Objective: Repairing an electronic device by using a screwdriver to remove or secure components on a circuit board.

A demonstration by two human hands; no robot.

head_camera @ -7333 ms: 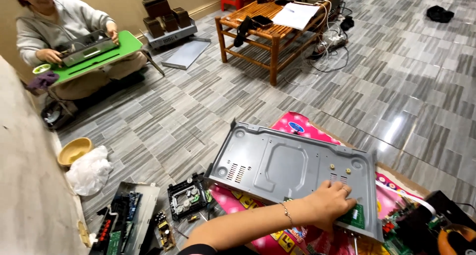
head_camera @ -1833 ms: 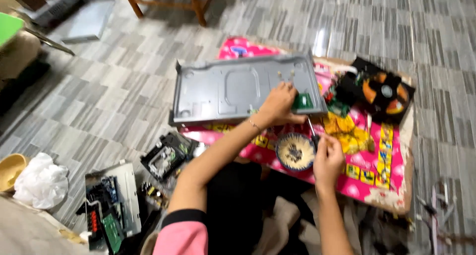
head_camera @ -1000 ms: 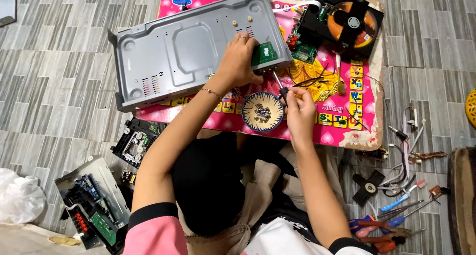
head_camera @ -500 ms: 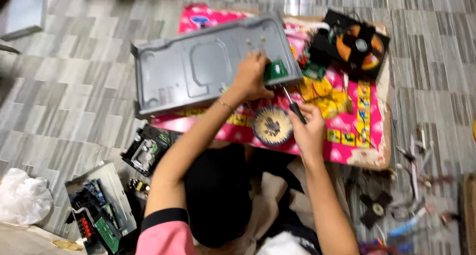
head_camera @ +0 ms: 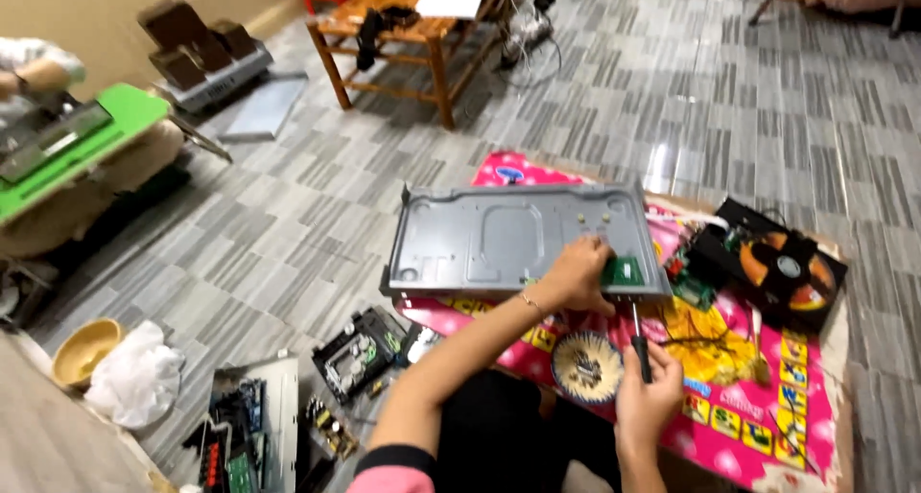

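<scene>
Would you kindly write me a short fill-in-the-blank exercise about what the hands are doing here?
1. The left hand rests on the grey metal ____.
2. The right hand holds a ____.
3. The round dish lies on the ____ mat.

Missing words: chassis; screwdriver; pink

Left hand (head_camera: 578, 274) presses a grey metal case (head_camera: 508, 239) on a pink mat (head_camera: 767, 397); right hand (head_camera: 648, 402) holds a screwdriver (head_camera: 639, 344) upright beside a small bowl (head_camera: 586, 366).
</scene>
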